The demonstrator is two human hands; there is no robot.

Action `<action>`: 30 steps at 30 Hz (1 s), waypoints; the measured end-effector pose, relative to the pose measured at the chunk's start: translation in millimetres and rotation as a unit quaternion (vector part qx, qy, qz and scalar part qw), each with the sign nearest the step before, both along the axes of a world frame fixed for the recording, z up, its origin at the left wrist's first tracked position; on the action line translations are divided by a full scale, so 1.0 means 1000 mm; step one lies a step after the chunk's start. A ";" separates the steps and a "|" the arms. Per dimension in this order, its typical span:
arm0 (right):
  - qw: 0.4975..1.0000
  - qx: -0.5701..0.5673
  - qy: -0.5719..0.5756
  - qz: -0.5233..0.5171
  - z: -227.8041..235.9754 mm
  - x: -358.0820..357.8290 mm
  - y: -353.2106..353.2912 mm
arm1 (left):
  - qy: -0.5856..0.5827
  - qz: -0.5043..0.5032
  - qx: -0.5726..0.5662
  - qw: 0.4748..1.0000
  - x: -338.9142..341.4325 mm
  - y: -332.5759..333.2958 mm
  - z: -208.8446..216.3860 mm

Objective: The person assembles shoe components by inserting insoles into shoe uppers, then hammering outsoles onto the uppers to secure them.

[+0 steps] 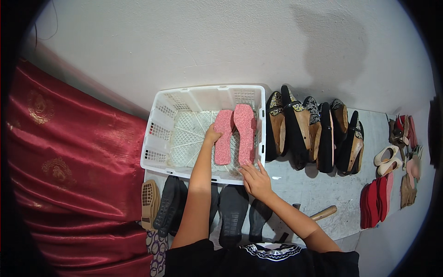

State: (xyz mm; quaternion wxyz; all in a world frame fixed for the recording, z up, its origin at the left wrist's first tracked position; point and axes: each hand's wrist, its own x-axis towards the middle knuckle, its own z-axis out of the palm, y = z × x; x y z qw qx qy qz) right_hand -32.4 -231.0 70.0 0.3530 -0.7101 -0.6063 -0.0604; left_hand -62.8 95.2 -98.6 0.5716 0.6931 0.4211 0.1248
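Observation:
A white plastic basket point(194, 174) with lattice walls stands in front of me. Two pink speckled foam shoe soles lie lengthwise in its right half, side by side. My left hand point(212, 134) reaches over the near rim, closed on the left edge of the left pink sole point(223, 150). At the near end of the right pink sole point(245, 127), my right hand point(256, 181) rests by the basket's near right corner. Its fingers are stretched out and slightly apart, with the tips touching the sole's end. The underside of each sole is hidden.
Black shoes on wooden lasts point(302, 127) stand right of the basket. Black rubber outsoles point(233, 212) and a tan outsole point(149, 198) lie nearer me. A wooden-handled tool point(324, 213), red soles point(374, 203) and cream shoes point(386, 160) are farther right. Red satin cloth point(83, 161) hangs left.

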 end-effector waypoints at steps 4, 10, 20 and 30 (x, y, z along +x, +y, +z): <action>1.000 -0.011 -0.002 -0.018 -0.006 0.007 -0.004 | 0.039 0.065 0.027 0.997 0.026 -0.035 0.035; 1.000 -0.009 -0.001 -0.008 -0.004 0.002 -0.003 | 0.088 0.007 -0.159 0.983 0.014 -0.031 0.058; 1.000 -0.010 -0.005 -0.007 -0.008 0.006 -0.004 | 0.240 0.035 0.248 0.938 0.029 -0.043 0.085; 1.000 0.006 0.002 -0.010 -0.006 0.002 -0.001 | 0.256 -0.007 0.399 0.881 0.011 -0.047 0.081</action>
